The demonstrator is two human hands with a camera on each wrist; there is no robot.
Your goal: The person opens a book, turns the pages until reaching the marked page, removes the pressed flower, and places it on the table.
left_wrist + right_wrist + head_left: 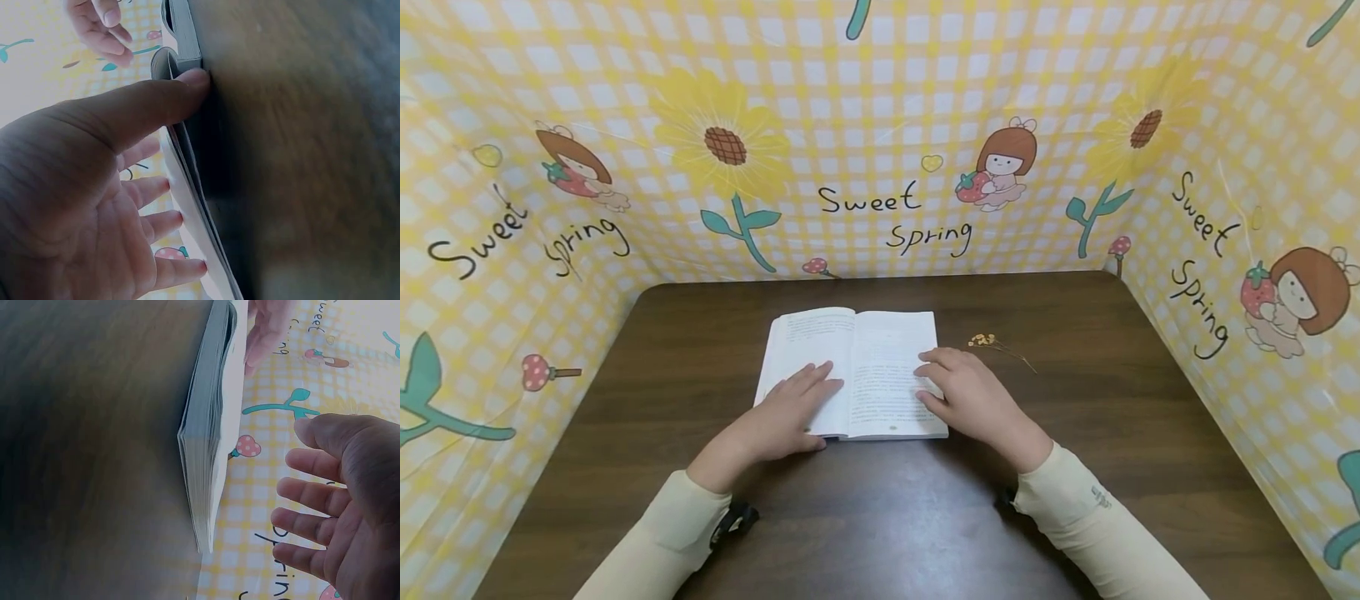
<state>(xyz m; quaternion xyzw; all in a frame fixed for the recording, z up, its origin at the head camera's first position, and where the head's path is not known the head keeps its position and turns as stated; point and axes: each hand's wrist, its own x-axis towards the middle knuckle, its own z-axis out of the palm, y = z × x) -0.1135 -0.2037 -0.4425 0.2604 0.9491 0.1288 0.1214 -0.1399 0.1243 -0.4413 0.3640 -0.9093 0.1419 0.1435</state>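
An open book (891, 342) lies on the dark wooden table, with printed text on both pages. My left hand (786, 415) rests on the lower left page with its fingers stretched out. In the left wrist view, the thumb (147, 109) reaches across the book's lower edge while the fingertips touch the page. Over the right page's outer edge is my right hand (976, 398), fingers spread and holding nothing. The right wrist view shows this hand (350, 500) apart from the thick block of pages (203, 462).
A small dried sprig with yellow flowers (982, 341) lies on the table (1075, 333) just beyond the right hand. Yellow-and-white checked cloth (865, 108), printed with sunflowers and "Sweet Spring", walls the table at the back and both sides.
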